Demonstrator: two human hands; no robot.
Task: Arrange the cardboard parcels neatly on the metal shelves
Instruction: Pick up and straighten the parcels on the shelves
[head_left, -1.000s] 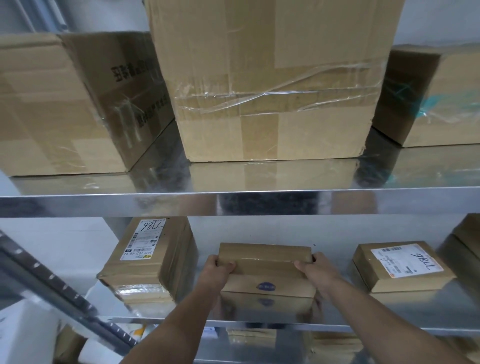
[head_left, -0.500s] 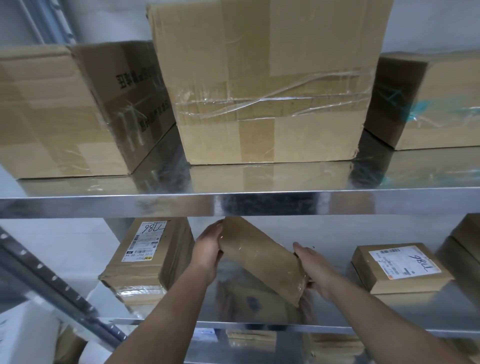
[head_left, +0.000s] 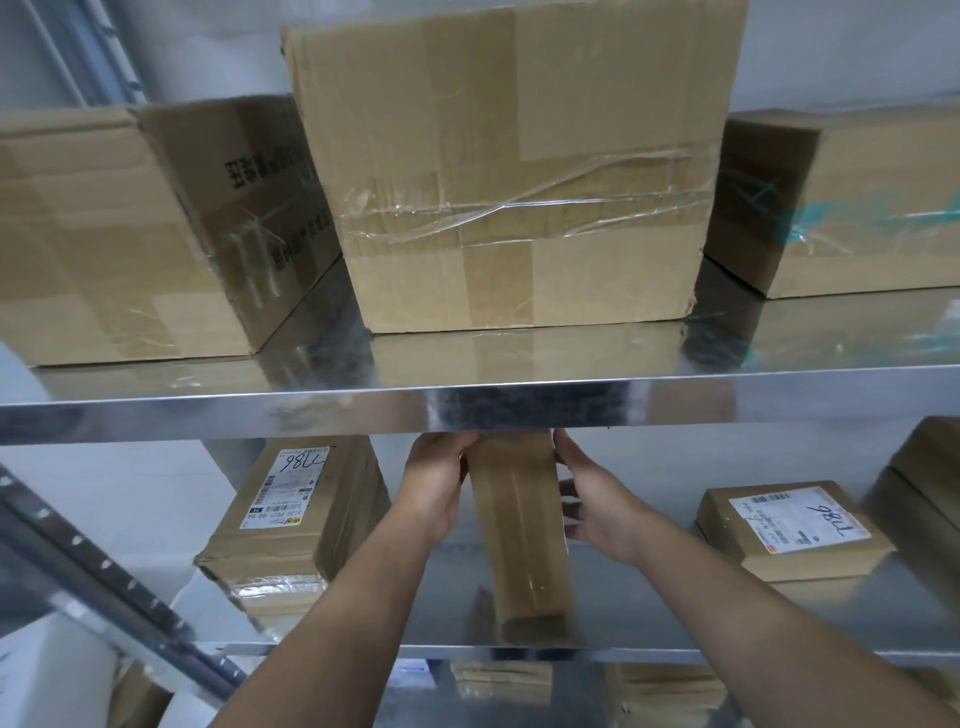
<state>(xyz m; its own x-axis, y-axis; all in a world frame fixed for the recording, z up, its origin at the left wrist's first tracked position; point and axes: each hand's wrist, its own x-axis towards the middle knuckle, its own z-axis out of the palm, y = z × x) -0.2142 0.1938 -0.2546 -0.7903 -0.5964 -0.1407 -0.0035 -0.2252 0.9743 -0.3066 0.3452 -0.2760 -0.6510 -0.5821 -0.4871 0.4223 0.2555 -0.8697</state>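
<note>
- I see the narrow parcel (head_left: 522, 535) on the lower shelf (head_left: 675, 613), its long axis running front to back: the near end sits close to the shelf's front edge, and the far end points into the shelf and passes out of sight behind the lip of the upper shelf (head_left: 208, 405).
- Whether its underside lies fully flat on the metal I cannot tell.
- My left hand (head_left: 436, 488) presses against the parcel's left side near its far end, palm and fingers wrapped on it.
- My right hand (head_left: 592, 499) is spread on the opposite side, palm against the parcel's right side, thumb reaching up toward the far end; together the two hands clamp the parcel between them.
- To the left on the same shelf stands a labelled parcel (head_left: 291, 519), marked 786 by hand, apart from the held one.
- To the right lies a flat parcel (head_left: 795, 530) with a white label facing up, well apart.
- The upper shelf carries three large cardboard boxes; the middle box (head_left: 509, 171) is wrapped in clear tape.
- Both shelves are shiny metal that mirrors the boxes, with a pale wall behind and a perforated upright (head_left: 104, 577) at the left.
</note>
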